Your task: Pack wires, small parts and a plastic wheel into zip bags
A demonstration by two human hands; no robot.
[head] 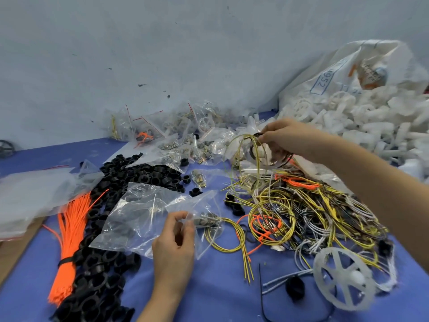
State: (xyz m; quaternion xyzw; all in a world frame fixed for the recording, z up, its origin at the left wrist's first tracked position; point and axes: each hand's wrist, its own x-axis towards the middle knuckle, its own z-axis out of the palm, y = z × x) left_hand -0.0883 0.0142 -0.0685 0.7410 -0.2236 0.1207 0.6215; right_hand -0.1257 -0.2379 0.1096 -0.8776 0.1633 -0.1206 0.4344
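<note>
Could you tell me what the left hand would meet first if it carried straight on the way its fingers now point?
Probably the clear zip bag that the left hand already pinches; beyond it, the black rings, though depth is unclear.

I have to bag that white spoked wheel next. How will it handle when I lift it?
The wheel looks like thin plastic with open spokes, so probably light and stiff. It is round, so it may roll if set on edge. Wires touch its rim and might snag.
</note>
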